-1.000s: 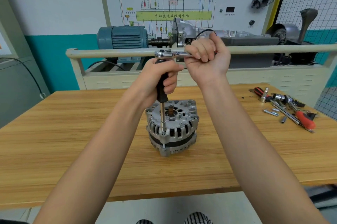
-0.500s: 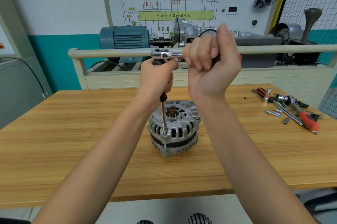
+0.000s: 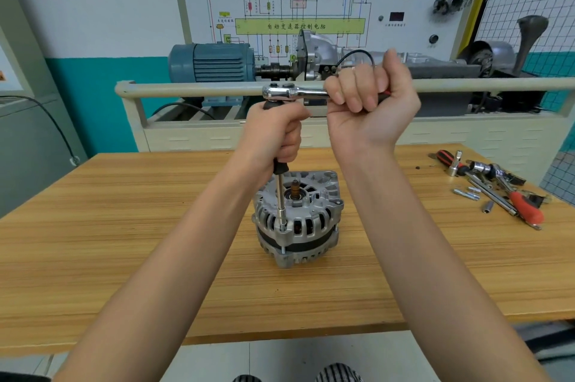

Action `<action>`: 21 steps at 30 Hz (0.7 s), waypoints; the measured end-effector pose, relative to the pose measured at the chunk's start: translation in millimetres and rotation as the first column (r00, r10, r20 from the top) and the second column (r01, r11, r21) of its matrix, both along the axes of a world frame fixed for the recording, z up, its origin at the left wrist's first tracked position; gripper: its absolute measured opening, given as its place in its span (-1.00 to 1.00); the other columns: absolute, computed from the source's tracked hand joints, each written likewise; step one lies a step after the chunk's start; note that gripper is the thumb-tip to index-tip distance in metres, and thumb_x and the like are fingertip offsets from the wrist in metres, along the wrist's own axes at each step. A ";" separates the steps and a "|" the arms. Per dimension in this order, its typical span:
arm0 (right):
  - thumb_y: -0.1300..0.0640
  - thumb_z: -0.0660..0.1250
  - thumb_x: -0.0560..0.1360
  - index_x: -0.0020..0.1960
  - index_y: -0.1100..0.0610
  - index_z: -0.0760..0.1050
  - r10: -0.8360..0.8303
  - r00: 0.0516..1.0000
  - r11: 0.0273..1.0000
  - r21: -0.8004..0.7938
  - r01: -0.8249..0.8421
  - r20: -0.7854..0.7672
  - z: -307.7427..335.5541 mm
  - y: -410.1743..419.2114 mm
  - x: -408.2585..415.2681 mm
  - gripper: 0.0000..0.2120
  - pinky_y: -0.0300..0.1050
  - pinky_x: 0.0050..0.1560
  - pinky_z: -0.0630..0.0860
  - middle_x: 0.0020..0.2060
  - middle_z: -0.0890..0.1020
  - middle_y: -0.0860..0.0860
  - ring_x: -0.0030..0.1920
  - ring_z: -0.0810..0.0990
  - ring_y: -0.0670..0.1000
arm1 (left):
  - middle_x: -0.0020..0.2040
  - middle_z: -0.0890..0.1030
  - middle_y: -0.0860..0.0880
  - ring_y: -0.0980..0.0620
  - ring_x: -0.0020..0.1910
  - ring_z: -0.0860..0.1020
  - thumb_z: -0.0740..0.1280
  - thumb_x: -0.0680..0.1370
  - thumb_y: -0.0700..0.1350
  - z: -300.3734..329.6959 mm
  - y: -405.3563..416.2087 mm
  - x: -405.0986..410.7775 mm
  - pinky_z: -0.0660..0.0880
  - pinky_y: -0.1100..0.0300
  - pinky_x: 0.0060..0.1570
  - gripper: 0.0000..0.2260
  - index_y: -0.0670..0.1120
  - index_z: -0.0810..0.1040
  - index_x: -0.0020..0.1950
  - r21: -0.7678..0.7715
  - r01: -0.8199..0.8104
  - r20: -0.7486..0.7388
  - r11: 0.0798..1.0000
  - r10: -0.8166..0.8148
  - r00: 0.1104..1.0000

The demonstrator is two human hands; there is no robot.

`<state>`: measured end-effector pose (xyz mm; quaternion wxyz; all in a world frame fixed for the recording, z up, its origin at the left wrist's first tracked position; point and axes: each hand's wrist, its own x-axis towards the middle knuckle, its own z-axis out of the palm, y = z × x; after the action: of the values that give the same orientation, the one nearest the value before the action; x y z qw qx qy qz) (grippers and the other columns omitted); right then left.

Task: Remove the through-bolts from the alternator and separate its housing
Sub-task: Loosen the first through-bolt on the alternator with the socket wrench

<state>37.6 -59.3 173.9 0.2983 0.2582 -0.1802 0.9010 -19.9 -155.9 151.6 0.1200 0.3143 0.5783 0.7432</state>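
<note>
Alternator (image 3: 297, 219) stands upright at mid-table (image 3: 124, 226), nothing bracing it. L hand (image 3: 275, 132) wrapped round the extension bar (image 3: 281, 195), socket seated on a through-bolt at front-left rim. R hand (image 3: 367, 107) fisted on ratchet (image 3: 292, 92) handle. Rec: keep ext. vertical w/ downward pressure, short even swings, else housing may tip.

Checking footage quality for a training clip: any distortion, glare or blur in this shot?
Head view: wide-angle bending bows the rail and stretches the forearms; a bright highlight sits on the ratchet head; the alternator and both hands look sharp; lighting is even, shadows soft.
</note>
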 end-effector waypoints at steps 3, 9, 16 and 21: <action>0.26 0.03 0.61 -0.39 0.08 0.19 -0.265 0.955 0.951 0.124 0.282 -0.136 -2.1 -19.9 7.8 -0.62 -0.19 -0.49 0.16 -0.66 0.21 -0.05 -0.62 0.14 -0.08 | -0.63 0.20 0.08 0.10 -0.66 0.12 0.25 0.51 -0.32 -0.9 9.8 3.9 0.08 0.34 -0.58 -0.59 -0.02 0.21 -0.47 0.036 -0.239 0.015 0.970 0.239 0.971; 0.26 0.06 0.58 -0.42 0.10 0.23 -0.271 0.942 0.931 0.194 0.309 -0.199 1.6 -17.5 6.9 -0.61 -0.20 -0.50 0.16 -0.67 0.23 -0.05 -0.63 0.15 -0.08 | -0.59 0.20 0.05 0.08 -0.61 0.13 0.28 0.50 -0.32 -1.5 2.6 1.0 0.09 0.30 -0.55 -0.60 -0.04 0.22 -0.45 0.017 -0.111 -0.029 0.994 0.111 0.993; 0.14 0.04 0.62 -0.58 0.11 0.18 0.321 0.945 0.941 -0.140 -0.309 0.070 7.8 20.9 -13.2 -0.44 -0.30 -0.58 0.12 -0.71 0.18 -0.05 -0.71 0.15 -0.07 | -0.59 0.26 0.01 0.07 -0.63 0.20 0.31 0.43 -0.24 2.0 -8.3 1.5 0.15 0.29 -0.57 -0.63 -0.04 0.30 -0.54 -0.034 0.245 -0.015 0.969 -0.245 0.969; 0.17 0.04 0.61 -0.57 0.09 0.23 0.127 0.991 0.989 -0.079 -0.123 0.040 3.1 9.9 -4.5 -0.45 -0.26 -0.57 0.15 -0.69 0.19 -0.06 -0.66 0.14 -0.08 | -0.63 0.16 0.04 0.11 -0.66 0.07 0.22 0.53 -0.31 0.6 -0.3 4.3 0.04 0.35 -0.59 -0.55 -0.04 0.20 -0.52 0.002 0.023 0.008 1.000 -0.023 1.000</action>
<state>33.1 -49.4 176.9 0.2467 0.2370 -0.1360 0.9298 -15.6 -156.2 152.2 0.1306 0.3178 0.5734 0.7438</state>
